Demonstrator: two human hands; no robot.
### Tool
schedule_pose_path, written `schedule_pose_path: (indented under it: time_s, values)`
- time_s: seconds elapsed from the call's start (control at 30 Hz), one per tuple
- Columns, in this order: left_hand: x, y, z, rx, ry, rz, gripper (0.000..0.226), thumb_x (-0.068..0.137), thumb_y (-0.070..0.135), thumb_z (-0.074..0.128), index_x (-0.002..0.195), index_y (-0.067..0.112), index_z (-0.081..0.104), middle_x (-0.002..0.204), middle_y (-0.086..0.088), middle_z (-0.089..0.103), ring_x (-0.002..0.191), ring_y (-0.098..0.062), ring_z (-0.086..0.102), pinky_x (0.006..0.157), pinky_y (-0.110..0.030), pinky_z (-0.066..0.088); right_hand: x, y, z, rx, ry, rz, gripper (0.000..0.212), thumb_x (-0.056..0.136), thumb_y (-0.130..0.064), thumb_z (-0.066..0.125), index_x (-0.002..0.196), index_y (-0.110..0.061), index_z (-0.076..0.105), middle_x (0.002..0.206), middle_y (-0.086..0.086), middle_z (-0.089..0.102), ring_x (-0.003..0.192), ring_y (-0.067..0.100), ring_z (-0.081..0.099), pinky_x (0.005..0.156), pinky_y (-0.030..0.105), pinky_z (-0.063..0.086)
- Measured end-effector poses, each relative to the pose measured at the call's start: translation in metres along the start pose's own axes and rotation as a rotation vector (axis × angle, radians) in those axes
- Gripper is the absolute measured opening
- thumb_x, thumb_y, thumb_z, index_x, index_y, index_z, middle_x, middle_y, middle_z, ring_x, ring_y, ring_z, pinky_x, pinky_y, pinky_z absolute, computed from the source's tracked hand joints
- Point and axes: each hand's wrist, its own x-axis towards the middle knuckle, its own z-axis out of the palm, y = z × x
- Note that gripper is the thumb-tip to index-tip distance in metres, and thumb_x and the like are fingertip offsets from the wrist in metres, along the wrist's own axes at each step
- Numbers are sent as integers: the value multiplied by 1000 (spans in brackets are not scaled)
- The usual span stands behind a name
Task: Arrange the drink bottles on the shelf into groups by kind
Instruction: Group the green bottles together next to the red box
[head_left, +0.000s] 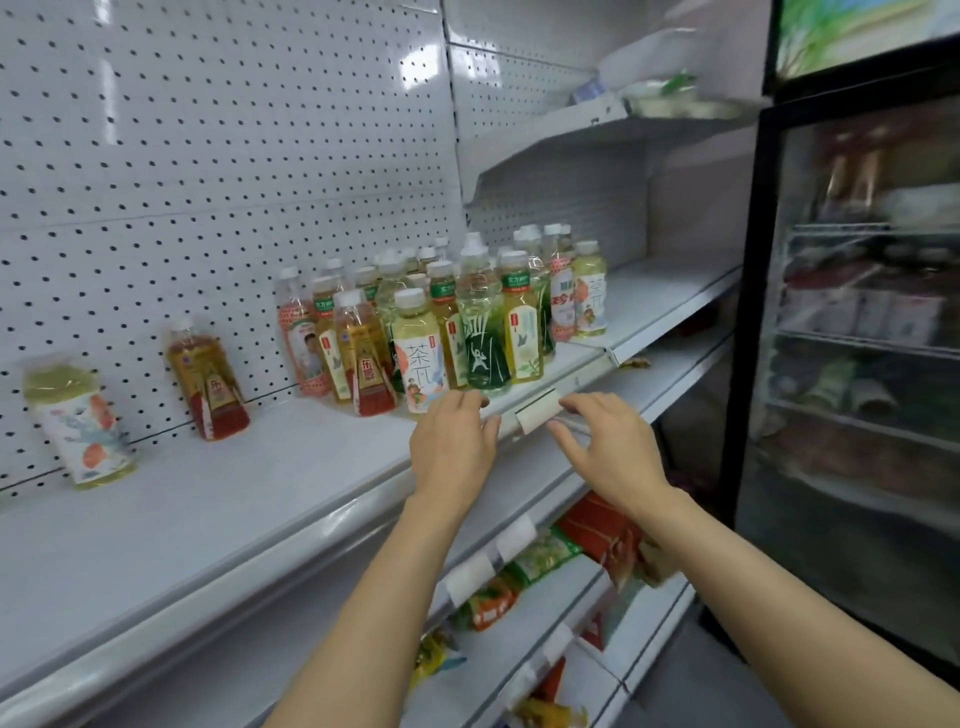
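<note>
The mixed cluster of bottles (457, 317) crowds the shelf (260, 493) at about one o'clock from centre, kinds jumbled. At nine o'clock, a pale bottle (78, 421) and an amber bottle (208, 382) stand apart, probably seeds for separate groups. Both the left hand (452, 441) and right hand (608, 447) hover empty, fingers spread, before the cluster's front row, likely choosing.

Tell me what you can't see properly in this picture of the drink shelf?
- Back-row bottles: hidden behind the front bottles of the cluster; their kinds can't be told.
- Top-shelf items: blurred.
- Fridge contents: blurred behind reflective glass.
- Snack packets below: partly covered by the shelf edge and the right hand's arm.
- Left hand: empty, nothing hidden.
</note>
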Motion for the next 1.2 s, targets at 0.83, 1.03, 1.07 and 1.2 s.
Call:
schedule_pose_path:
  time_s: [0.83,1.03,1.07,1.2]
  values:
    - [150,33,118,-432,283,-567,84,98,39,57,158,9,6,162,-16,18,148,-30,20,118,-42,21,192,139,111,543,-207,126,66,92,-33,62,149,-16,31,149,6,42,135,22,40,109,40,37]
    - [137,48,114,-388,454,-505,77,98,47,52,158,20,12,164,-7,14,152,-20,10,118,-34,12,232,124,135,758,-248,163,76,92,-30,62,152,-22,18,155,3,30,142,20,28,116,42,26]
    - [135,52,110,-358,497,-490,76,97,48,53,157,18,16,162,-8,21,150,-22,16,120,-38,18,235,123,139,789,-246,171,76,92,-28,62,152,-22,18,155,4,31,141,20,29,114,39,26]
    - [128,69,93,-320,612,-448,72,95,44,56,153,13,27,148,-5,38,132,-7,34,106,-10,24,239,125,148,875,-283,189,73,91,-25,65,151,-19,24,150,5,38,137,20,33,103,26,23]
